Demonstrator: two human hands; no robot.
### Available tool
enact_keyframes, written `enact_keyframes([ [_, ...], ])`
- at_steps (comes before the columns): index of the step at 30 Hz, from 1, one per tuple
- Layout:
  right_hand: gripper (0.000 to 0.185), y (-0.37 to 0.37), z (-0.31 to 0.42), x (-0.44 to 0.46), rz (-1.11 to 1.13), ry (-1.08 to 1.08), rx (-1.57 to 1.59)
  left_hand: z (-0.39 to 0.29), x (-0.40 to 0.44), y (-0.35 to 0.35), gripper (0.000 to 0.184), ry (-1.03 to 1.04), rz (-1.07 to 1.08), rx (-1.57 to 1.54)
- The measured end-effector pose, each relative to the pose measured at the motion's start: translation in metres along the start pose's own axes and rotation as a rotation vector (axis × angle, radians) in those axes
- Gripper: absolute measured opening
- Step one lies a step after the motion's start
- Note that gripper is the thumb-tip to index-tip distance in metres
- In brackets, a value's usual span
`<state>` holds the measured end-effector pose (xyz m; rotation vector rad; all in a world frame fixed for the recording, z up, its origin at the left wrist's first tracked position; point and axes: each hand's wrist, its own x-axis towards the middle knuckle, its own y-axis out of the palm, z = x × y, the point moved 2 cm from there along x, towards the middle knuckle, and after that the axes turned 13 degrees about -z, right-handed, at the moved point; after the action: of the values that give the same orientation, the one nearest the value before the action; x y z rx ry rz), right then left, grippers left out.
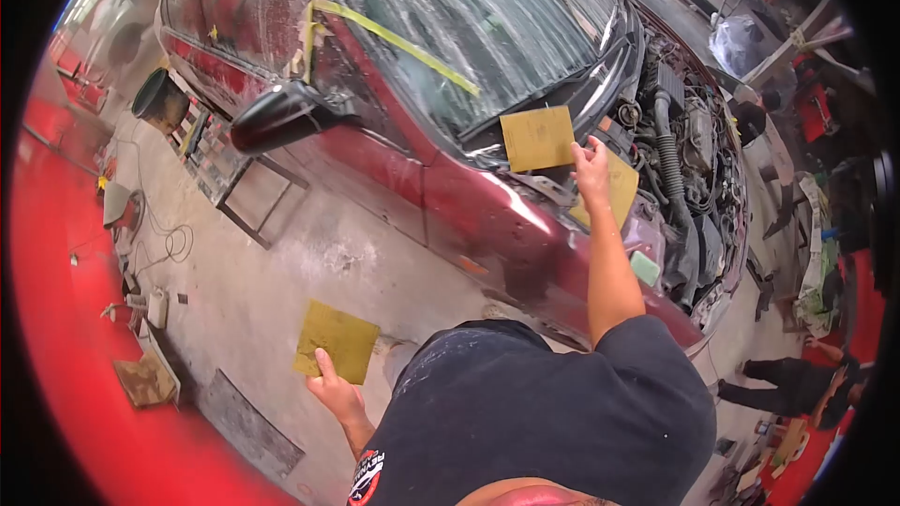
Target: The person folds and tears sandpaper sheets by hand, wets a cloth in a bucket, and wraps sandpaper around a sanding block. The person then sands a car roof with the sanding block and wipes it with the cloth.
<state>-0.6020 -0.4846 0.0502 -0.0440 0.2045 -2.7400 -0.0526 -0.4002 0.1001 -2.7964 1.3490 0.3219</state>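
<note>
My left hand [339,397] pinches a square yellow sandpaper sheet [339,337] at its lower corner, held out over the floor. In my right hand [591,169] is another sandpaper sheet [537,139], gripped by its right edge near the base of the windshield. Behind my right wrist, a further yellow sheet [621,189] lies at the edge of the engine bay. A pale green block [645,268] rests on the car's front edge, below that sheet. The dark red fender [506,225] is dusty and lies between my two hands.
The engine [689,150] is exposed, without a hood over it. A black side mirror [291,117] juts from the car. Beside the door stand a low metal stand [253,178] and a black bucket [160,100]. Another person [797,384] is at far right.
</note>
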Motion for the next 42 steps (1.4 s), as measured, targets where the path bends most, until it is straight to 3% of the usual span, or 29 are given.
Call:
enact_keyframes([
  [2, 0.059, 0.006, -0.03, 0.005, -0.058, -0.45, -0.434, -0.004, 0.042, -0.02, 0.033, 0.024, 0.044, 0.056],
  [4, 0.062, 0.011, -0.015, -0.035, -0.131, -0.564, -0.531, -0.012, 0.086, -0.048, 0.031, 0.049, 0.016, 0.111],
  [7, 0.048, 0.047, 0.017, -0.106, -0.219, -0.567, -0.551, -0.039, 0.16, -0.091, 0.025, 0.252, 0.165, 0.358],
  [10, 0.033, 0.115, 0.062, -0.194, -0.19, -0.687, -0.477, -0.086, 0.216, -0.113, 0.025, 0.279, 0.14, 0.362],
  [12, 0.023, 0.174, 0.091, -0.261, 0.042, -0.636, -0.298, -0.095, 0.255, -0.129, 0.025, 0.275, 0.092, 0.346],
  [15, 0.02, 0.256, 0.091, -0.34, 0.519, -0.759, -0.281, -0.075, 0.321, -0.144, 0.026, 0.274, 0.026, 0.291],
  [18, 0.018, 0.326, 0.068, -0.397, 1.025, -0.701, -0.422, 0.016, 0.384, -0.177, 0.032, 0.055, -0.038, 0.555],
  [19, 0.018, 0.348, 0.061, -0.409, 1.039, -0.701, -0.412, 0.064, 0.399, -0.201, 0.034, 0.026, -0.022, 0.663],
  [20, 0.019, 0.374, 0.052, -0.421, 1.169, -0.677, -0.439, 0.126, 0.409, -0.24, 0.046, -0.138, 0.007, 0.92],
  [21, 0.019, 0.402, 0.044, -0.43, 1.3, -0.654, -0.465, 0.15, 0.399, -0.27, 0.061, -0.164, 0.077, 1.125],
  [22, 0.019, 0.434, 0.036, -0.435, 1.316, -0.658, -0.454, 0.229, 0.396, -0.338, 0.072, -0.361, 0.119, 1.213],
  [24, 0.021, 0.497, 0.025, -0.445, 1.401, -0.705, -0.429, 0.205, 0.363, -0.382, 0.074, -0.591, 0.188, 1.265],
  [25, 0.022, 0.534, 0.028, -0.449, 1.441, -0.677, -0.472, 0.28, 0.349, -0.437, 0.067, -0.674, 0.102, 1.365],
  [26, 0.022, 0.579, 0.03, -0.449, 1.458, -0.699, -0.463, 0.276, 0.356, -0.434, 0.067, -0.679, 0.08, 1.345],
  [28, 0.022, 0.659, 0.032, -0.468, 1.589, -0.944, -0.477, 0.232, 0.333, -0.465, 0.05, -0.869, -0.389, 1.032],
  [29, 0.023, 0.697, 0.056, -0.479, 1.603, -0.997, -0.46, 0.222, 0.342, -0.468, 0.05, -0.884, -0.405, 1.024],
  [31, 0.025, 0.774, 0.103, -0.502, 1.623, -1.099, -0.4, 0.218, 0.372, -0.449, 0.034, -0.431, 0.014, 1.704],
  [33, 0.026, 0.845, 0.135, -0.514, 1.638, -1.176, -0.359, 0.164, 0.422, -0.401, 0.028, -0.673, -0.4, 0.929],
  [34, 0.026, 0.879, 0.149, -0.523, 1.63, -1.076, -0.299, 0.077, 0.463, -0.334, 0.025, -0.726, -0.615, 0.582],
  [38, 0.025, 0.999, 0.131, -0.539, 1.494, -0.876, -0.31, 0.071, 0.59, -0.323, 0.025, -0.658, -0.472, 0.597],
  [40, 0.025, 1.042, 0.055, -0.517, 1.342, -0.79, -0.327, 0.067, 0.656, -0.345, 0.027, -0.659, -0.388, 0.7],
  [42, 0.024, 1.038, -0.023, -0.488, 1.117, -0.695, -0.43, 0.047, 0.725, -0.356, 0.03, -0.599, -0.23, 0.715],
])
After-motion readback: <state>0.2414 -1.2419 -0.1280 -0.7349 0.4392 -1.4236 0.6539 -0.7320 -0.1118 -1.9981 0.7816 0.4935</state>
